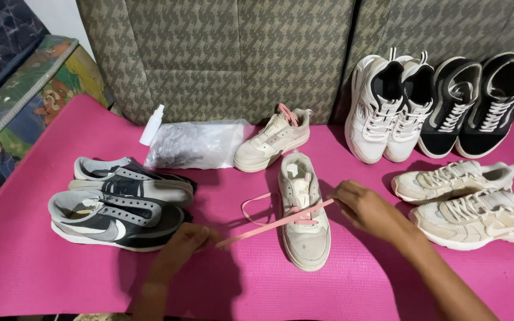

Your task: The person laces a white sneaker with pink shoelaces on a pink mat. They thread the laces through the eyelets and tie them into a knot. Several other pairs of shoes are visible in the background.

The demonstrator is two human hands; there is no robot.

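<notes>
Over the cream sneaker (303, 214) lying mid-mat on the pink mat (25, 261), the left hand (182, 244) and right hand (361, 205) each pinch an end of the pink lace (269, 224), stretched taut across its eyelets, beside grey-black sneakers (117, 208).

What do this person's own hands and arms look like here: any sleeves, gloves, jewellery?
Both are bare. The left hand and right hand wear no gloves, and no rings or watch show. Both forearms are uncovered as far as the picture's lower edge, with no sleeve in view. The left hand lies partly in shadow.
</notes>
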